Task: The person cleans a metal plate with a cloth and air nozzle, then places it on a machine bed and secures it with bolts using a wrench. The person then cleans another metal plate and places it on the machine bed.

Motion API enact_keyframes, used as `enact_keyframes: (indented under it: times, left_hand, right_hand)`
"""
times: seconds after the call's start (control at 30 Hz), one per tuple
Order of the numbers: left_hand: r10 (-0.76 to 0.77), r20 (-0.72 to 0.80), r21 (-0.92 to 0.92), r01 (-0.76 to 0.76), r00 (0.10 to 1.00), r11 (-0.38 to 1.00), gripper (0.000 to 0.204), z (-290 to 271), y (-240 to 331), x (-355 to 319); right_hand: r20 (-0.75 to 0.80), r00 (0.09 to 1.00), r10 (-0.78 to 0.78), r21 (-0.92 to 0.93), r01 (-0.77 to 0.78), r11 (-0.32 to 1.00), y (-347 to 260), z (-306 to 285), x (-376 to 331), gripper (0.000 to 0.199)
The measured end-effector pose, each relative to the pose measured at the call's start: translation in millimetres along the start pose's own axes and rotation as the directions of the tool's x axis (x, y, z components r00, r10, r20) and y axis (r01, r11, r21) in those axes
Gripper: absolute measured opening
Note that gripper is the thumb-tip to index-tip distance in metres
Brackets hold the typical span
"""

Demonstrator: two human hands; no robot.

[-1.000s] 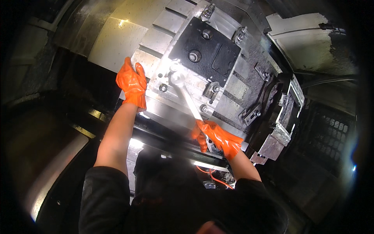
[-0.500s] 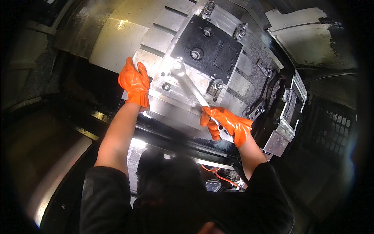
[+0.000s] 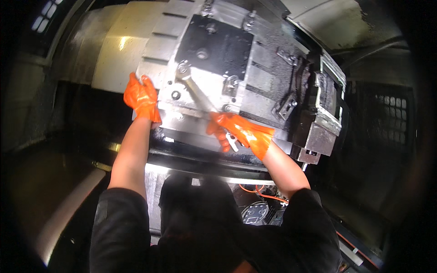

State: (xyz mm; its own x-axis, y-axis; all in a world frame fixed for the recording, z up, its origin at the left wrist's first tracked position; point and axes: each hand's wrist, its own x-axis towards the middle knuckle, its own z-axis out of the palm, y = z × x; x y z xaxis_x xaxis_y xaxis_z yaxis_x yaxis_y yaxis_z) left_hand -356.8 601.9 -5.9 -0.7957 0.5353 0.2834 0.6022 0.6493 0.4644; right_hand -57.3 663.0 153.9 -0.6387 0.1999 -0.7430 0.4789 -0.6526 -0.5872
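Wrench (image 3: 199, 94) over the pale plate (image 3: 214, 84), between the hands. Left to right: left hand (image 3: 141, 97) at the slotted bed's (image 3: 161, 44) edge, thumb parted from fingers, nothing visible in it; wrench head at a bolt (image 3: 183, 67), seating blurred; shaft slanting down rightward; right hand (image 3: 241, 129), the nearer, curled round the lower end, wrench running up-left from it.
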Motion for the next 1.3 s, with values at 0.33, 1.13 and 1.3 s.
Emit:
enact_keyframes:
  times: [0.33, 1.13, 1.3]
  left_hand:
    - [0.072, -0.014, 0.077, -0.070, 0.997, 0.995, 0.044, 1.8, -4.7, -4.8]
    - [0.053, 0.004, 0.011, -0.053, 0.999, 0.999, 0.050, -10.0, 10.2, -7.6]
    - [0.073, 0.008, -0.012, -0.073, 0.997, 0.997, 0.048, -11.0, 13.0, -7.2]
  right_hand:
    - [-0.366, 0.918, -0.151, 0.211, 0.240, 0.947, -34.6, -108.1, 11.2, 0.051]
    - [-0.438, 0.893, -0.099, 0.492, 0.331, 0.805, -80.8, -94.6, 71.6, 0.048]
    - [-0.492, 0.851, -0.183, 0.568, 0.473, 0.674, -88.3, -55.8, 98.8, 0.049]
